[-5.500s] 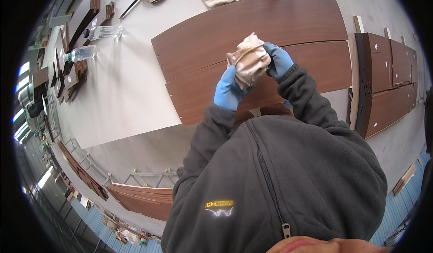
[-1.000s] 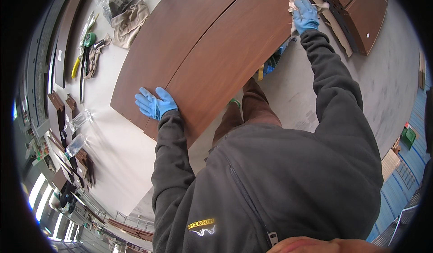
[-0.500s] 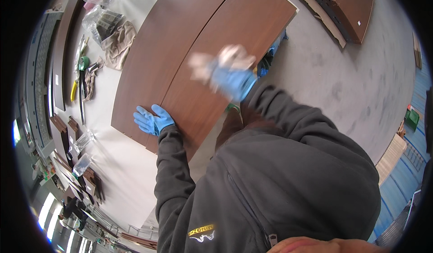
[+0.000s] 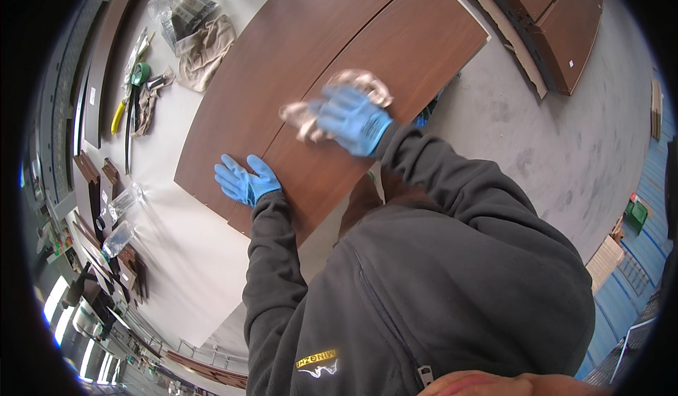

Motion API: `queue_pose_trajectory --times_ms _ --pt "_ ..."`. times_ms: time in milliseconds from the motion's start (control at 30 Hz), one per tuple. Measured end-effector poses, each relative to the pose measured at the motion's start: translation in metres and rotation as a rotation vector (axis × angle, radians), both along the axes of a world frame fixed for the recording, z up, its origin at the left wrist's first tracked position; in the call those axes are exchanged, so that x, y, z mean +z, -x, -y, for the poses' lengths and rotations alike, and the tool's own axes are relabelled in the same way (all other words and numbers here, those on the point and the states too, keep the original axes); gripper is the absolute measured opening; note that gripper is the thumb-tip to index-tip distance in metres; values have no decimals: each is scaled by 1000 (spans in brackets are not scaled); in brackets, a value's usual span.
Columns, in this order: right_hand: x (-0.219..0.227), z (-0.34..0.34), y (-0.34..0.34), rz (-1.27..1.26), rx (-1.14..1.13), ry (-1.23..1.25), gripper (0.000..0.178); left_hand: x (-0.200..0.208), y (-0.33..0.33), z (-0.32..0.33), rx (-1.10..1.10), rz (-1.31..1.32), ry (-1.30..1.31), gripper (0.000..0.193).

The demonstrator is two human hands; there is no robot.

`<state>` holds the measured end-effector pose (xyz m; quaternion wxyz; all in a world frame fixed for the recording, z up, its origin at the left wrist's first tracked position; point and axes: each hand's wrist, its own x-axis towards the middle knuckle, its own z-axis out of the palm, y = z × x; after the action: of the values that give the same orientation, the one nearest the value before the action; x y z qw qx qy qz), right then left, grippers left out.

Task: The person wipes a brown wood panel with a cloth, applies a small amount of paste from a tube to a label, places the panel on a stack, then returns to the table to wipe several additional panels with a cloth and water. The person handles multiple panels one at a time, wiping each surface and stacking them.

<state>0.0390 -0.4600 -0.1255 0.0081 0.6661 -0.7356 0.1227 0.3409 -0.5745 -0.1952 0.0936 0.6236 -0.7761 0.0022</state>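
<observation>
A large brown wood-look panel (image 4: 247, 67) lies in front of me, with a dark seam running along its length. Near the panel's left end my left hand (image 4: 247, 181), in a blue glove, rests flat with its fingers spread. My right hand (image 4: 353, 122), gloved alike, is on a crumpled beige cloth (image 4: 367, 85) at the panel's middle, over the seam. The cloth sticks out past the fingers on both sides. Slight blur covers this hand and the cloth.
Beyond the panel on the pale table (image 4: 173, 124) lie another beige cloth (image 4: 205, 53), a clear plastic bag (image 4: 169, 14), a green tape roll (image 4: 140, 73) and a yellow-handled tool (image 4: 118, 117). More brown panels (image 4: 572, 36) stand at the far right. Brown strips (image 4: 88, 173) lie at left.
My right hand and the cloth, smeared by motion before, now show more clearly, the hand spread over the cloth on the panel. My left hand stays on the panel. The view has shifted slightly.
</observation>
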Motion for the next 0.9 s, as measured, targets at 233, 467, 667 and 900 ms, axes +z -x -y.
queue_pose_trajectory --times_ms 233,467,667,900 --pt "-14 8 170 -107 -336 303 31 0 -1 -3 -24 -20 53 76" --pt "-34 1 -91 367 335 208 44 4 -5 7 19 21 -85 73" --pt "-6 -13 -19 600 407 280 34 70 45 -38 33 -346 129 63" --pt "-61 -14 74 -87 -276 300 54 41 114 -116 -278 -23 -212 84"
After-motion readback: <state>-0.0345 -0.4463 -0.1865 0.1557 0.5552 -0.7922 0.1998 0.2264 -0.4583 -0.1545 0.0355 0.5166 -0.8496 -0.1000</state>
